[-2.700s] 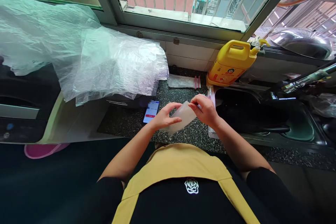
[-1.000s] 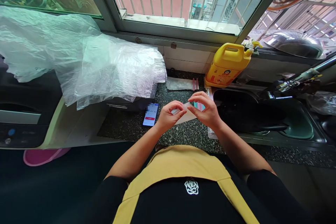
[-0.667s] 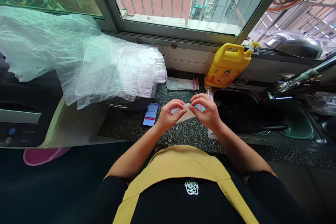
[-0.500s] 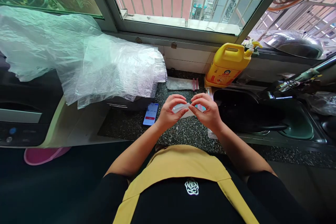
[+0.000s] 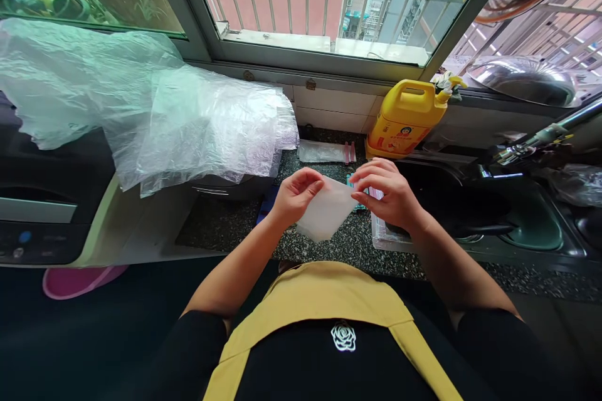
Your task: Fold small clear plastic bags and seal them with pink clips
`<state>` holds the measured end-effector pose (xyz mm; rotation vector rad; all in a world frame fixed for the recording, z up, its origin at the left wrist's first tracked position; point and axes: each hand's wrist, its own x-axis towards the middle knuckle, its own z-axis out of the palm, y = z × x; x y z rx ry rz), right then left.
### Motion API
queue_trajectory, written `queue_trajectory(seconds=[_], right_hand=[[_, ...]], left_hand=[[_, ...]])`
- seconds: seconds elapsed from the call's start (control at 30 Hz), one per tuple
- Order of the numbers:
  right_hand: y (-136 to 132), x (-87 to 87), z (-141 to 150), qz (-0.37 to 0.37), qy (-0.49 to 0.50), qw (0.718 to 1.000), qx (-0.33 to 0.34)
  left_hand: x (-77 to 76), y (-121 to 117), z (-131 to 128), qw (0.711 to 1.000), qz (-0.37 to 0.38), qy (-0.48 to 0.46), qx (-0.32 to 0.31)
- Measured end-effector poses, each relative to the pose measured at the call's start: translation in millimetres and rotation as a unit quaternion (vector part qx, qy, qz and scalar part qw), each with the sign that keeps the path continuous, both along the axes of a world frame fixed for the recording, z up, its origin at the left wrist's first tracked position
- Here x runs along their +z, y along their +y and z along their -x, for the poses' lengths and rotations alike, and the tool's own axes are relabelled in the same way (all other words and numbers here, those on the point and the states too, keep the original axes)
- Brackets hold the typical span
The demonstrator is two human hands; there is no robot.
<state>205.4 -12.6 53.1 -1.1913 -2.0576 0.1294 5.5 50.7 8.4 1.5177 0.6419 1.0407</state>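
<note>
A small frosted, translucent plastic bag (image 5: 327,213) is stretched between my two hands above the speckled counter (image 5: 226,222). My left hand (image 5: 296,197) pinches its upper left corner between thumb and fingers. With thumb and fingertips, my right hand (image 5: 388,194) grips the bag's right edge. The bag hangs fairly flat, its lower corner pointing toward my apron. Beneath and beside my right hand lies a clear plastic case (image 5: 388,239), and small teal and pink things show behind the fingers. A phone (image 5: 266,205) lies mostly hidden behind my left hand.
At the back of the counter lies a clear packet with pink strips (image 5: 322,151). A yellow jug (image 5: 407,122) stands to its right, beside the dark sink (image 5: 540,232) and tap (image 5: 512,153). Large plastic sheets (image 5: 202,119) drape over things on the left.
My hands were close together with the bag bunched between them. They have moved apart, the right hand to the right, and the bag is spread out. My left hand now covers most of the phone.
</note>
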Motion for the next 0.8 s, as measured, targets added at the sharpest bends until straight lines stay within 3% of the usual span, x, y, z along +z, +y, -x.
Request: queue_trajectory(seconds=[0.17,0.23,0.3,0.37,0.4,0.47,0.53,0.6,0.67,0.73,0.8], right_hand=[[-5,-9.8,4,0.011,0.015,0.999,-0.039],[-7,-15.1,6,0.029,0.014,0.998,-0.062],[-9,-20.5,6,0.051,0.015,0.996,-0.071],[-9,-25.4,5,0.07,0.015,0.995,-0.072],[-9,-27.4,5,0.076,0.013,0.995,-0.07],[-9,-30.0,4,0.082,0.005,0.995,-0.063],[-9,-30.8,4,0.083,-0.003,0.995,-0.055],[-9,-30.3,3,0.082,-0.005,0.996,-0.047],[-8,-29.1,3,0.083,-0.003,0.996,-0.035],[-6,-27.8,3,0.085,0.003,0.996,-0.025],[-4,-26.4,3,0.088,0.014,0.996,-0.02]], left_hand=[[-15.1,-4,-1,0.998,0.053,-0.023,-0.028],[-34.3,-4,-1,0.995,0.068,-0.01,-0.069],[-61.5,-1,2,0.994,0.065,0.064,-0.065],[-92.6,3,10,0.973,0.051,0.22,0.038],[-107.5,6,15,0.944,0.041,0.31,0.104],[-132.5,9,24,0.912,0.046,0.372,0.168],[-148.0,10,30,0.901,0.049,0.387,0.188],[-152.6,10,31,0.907,0.044,0.377,0.18],[-146.6,10,27,0.922,0.033,0.352,0.157],[-131.5,11,21,0.949,0.021,0.289,0.124],[-109.2,14,15,0.984,0.021,0.161,0.072]])
